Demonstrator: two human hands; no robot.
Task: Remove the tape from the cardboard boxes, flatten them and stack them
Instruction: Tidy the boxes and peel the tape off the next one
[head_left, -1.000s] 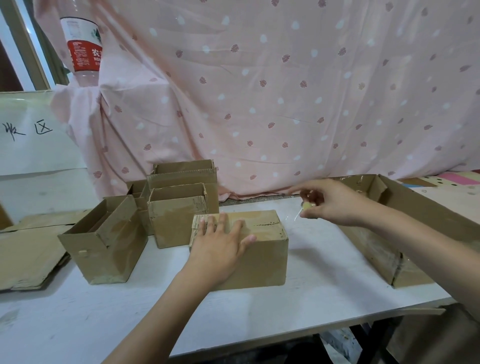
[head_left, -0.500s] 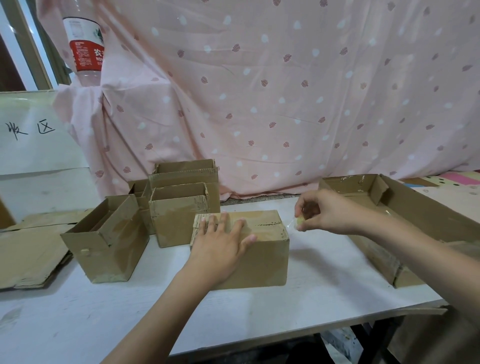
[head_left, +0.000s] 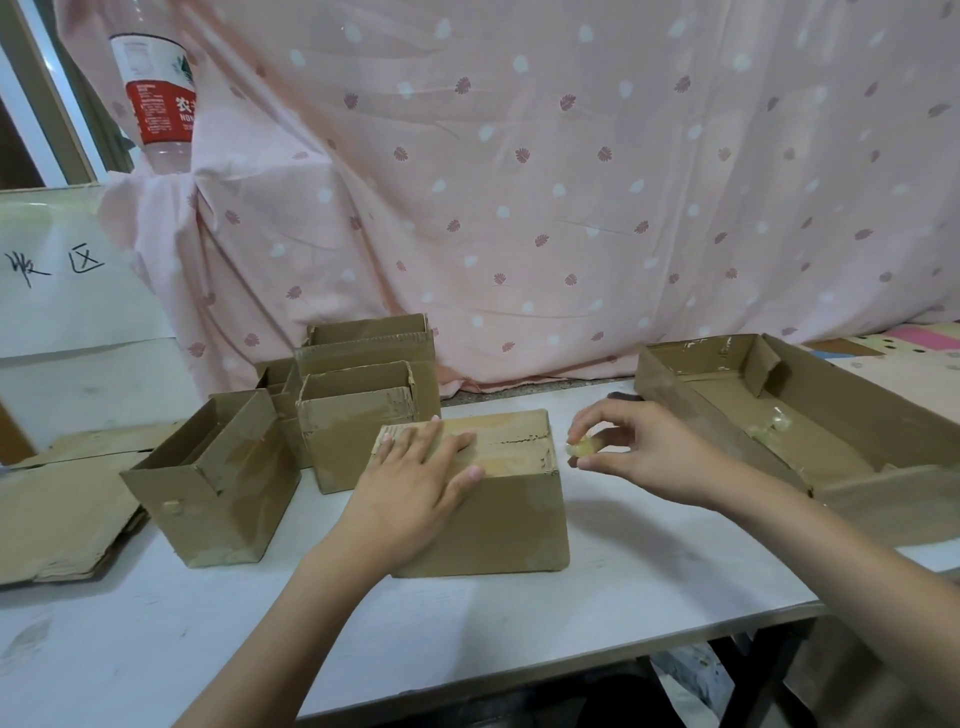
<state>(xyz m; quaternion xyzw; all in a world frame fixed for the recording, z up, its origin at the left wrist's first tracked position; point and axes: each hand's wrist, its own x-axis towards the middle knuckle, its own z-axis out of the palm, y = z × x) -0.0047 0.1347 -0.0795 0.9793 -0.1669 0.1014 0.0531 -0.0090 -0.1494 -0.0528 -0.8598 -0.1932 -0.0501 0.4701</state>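
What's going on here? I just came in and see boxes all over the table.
A person is stripping tape off cardboard boxes. The left hand presses flat on top of a closed box, while the right hand pinches a balled-up wad of tape just beside it. Several open boxes wait to the left, flattened cardboard lies at the table's far left, and a shallow tray box sits right.

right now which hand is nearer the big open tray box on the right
Right. The right hand, pinching a tape wad, hovers just left of the tray box; the left hand rests on the closed box.
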